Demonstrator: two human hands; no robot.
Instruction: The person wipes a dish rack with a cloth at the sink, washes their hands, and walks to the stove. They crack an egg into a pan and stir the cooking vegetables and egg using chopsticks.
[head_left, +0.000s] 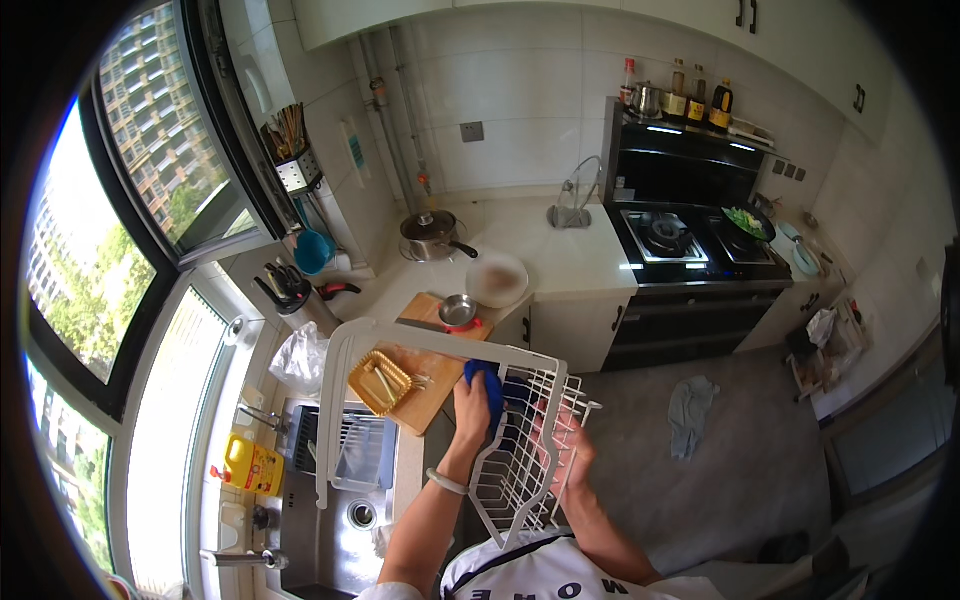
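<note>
A white wire rack (517, 465) with a long pale plastic frame is held up before my body, close to the sink and counter. My left hand (472, 409) grips a dark blue cloth (487, 386) against the inside of the rack. On the rack's right side, my right hand (574, 450) holds the wires from outside, partly hidden by them. Behind the frame, a wooden cutting board (427, 390) bears a gold tray (380, 382) with pale sticks, a small metal pan (457, 311) and a knife.
The steel sink (322, 525) lies at lower left, beside a yellow jug (253, 465). A lidded pot (429, 236) and a plate (497, 279) stand on the counter. The gas stove (705, 244) holds a pan of greens (748, 223). A grey cloth (691, 416) lies on the floor.
</note>
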